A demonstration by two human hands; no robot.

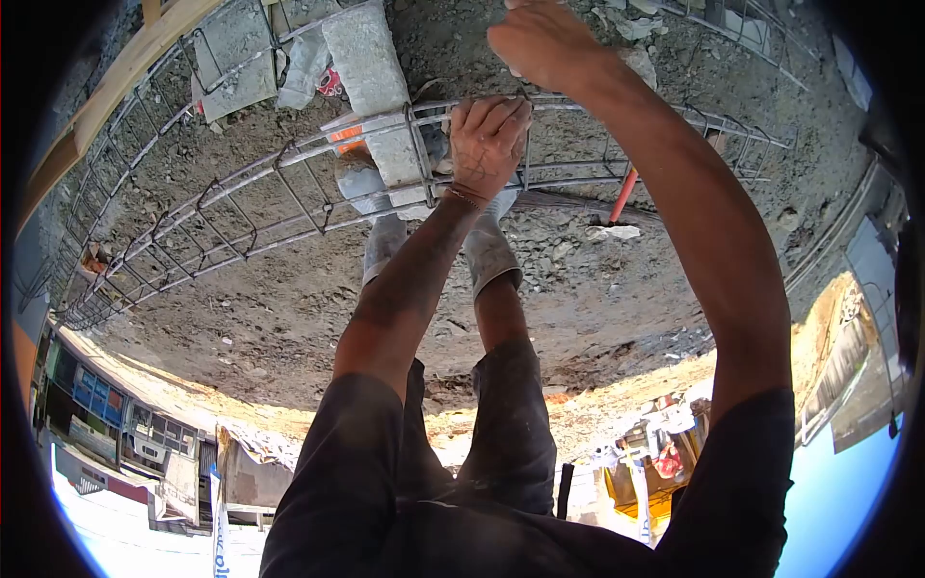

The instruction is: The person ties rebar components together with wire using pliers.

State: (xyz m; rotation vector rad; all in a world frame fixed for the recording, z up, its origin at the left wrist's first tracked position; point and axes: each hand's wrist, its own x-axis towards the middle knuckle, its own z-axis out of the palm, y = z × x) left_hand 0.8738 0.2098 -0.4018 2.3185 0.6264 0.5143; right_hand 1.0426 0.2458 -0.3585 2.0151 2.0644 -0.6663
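Your left hand [488,143] is closed around the rebar cage [241,207], fingers wrapped over one of its upper long bars just where a stirrup crosses it. Your right hand [544,43] is above and a little beyond it in the view, curled into a loose fist close to the same stretch of cage. Whether it holds anything inside the fist, you cannot tell from here. The cage is the thing you are working on. It is a long open frame of straight bars ringed by square stirrups, lying across the dusty ground [597,289] and curving away to both sides of the picture. Nothing loose lies inside it. You can see the dirt through the bars, and a grey concrete block [366,58] crosses the cage beside your left hand, though you cannot tell for sure whether it passes under the cage or through it. An orange piece [345,135] sits against that block, touching the bars. Your two grey shoes [383,246] stand right against the cage, below your left hand. A red rod [623,196] leans at the cage's far side, to the right. A wooden plank [116,87] runs along the upper left, and a crumpled plastic sheet [303,67] lies near the block.
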